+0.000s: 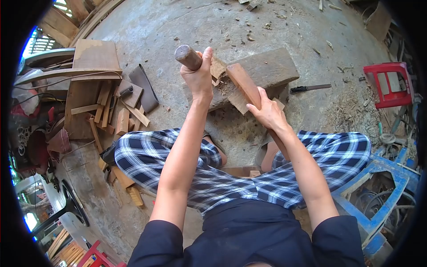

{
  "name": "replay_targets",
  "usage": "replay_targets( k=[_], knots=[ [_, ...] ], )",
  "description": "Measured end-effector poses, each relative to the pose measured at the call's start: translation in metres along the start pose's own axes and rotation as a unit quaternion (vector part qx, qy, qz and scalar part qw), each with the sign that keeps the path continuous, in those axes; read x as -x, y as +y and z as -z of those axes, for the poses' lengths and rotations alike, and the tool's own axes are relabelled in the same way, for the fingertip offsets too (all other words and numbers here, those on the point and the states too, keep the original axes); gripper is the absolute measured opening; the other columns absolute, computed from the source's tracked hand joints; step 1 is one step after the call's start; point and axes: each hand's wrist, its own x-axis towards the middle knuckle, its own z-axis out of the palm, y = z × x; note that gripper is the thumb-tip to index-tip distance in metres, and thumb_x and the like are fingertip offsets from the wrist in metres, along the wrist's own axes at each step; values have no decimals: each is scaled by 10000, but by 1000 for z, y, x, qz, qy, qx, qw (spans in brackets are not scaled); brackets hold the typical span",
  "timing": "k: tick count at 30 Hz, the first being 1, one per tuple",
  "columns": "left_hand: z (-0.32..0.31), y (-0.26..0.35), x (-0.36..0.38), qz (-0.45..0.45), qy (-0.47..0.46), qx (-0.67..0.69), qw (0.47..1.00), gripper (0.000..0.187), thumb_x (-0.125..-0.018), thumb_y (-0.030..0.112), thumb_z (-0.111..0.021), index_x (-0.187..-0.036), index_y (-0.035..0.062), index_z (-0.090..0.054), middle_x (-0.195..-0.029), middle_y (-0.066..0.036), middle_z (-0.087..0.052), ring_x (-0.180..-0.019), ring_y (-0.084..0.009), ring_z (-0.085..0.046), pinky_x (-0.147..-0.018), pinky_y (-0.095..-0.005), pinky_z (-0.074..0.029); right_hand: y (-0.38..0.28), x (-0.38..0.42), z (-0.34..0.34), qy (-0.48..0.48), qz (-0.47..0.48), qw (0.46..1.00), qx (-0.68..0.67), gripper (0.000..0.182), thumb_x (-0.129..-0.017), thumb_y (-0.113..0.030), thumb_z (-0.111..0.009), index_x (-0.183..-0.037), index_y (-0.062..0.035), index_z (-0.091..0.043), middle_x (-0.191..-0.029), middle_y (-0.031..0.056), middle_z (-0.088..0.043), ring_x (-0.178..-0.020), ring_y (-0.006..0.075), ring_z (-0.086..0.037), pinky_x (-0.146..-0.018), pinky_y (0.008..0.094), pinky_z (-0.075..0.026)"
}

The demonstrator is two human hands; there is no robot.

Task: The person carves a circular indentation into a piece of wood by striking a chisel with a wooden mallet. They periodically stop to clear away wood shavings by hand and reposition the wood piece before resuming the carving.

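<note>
My left hand is closed around a thick, round wooden handle, its blunt end pointing up toward me. Whatever is at the handle's far end is hidden behind the hand. A long, smooth brown wooden bar lies tilted over a heavy wooden block, and my right hand is wrapped around its middle. The bar's near end runs back under my right forearm between my legs. Rough, lighter pieces of wood sit between the two hands, against the block.
On the floor right of the block lies a dark, narrow tool. A red plastic stool and a blue metal frame stand at the right. Wood offcuts are piled at the left, beside a wooden box. Wood shavings litter the floor.
</note>
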Motion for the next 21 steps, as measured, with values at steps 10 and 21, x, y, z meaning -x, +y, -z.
replay_targets(
  k=[10, 21],
  knots=[
    [-3, -15, -3, -1, -19, -53, 998, 210, -848, 136, -843, -854, 84, -639, -750, 21, -623, -654, -83, -596, -621, -244, -463, 5, -2, -5, 13, 18, 1000, -1, 822, -918, -471, -623, -1575, -139, -258, -1220, 300, -659, -1138, 454, -647, -983, 526, -516],
    [-8, -11, -4, -8, 25, -25, 999, 289, -880, 114, -812, -712, 109, -578, -680, 81, -551, -613, -25, -469, -574, -233, -390, -1, 1, 0, -4, 1, 1000, 9, 816, -920, -483, -610, -1577, -162, -247, -1238, 281, -659, -1144, 448, -646, -987, 520, -515]
  ],
)
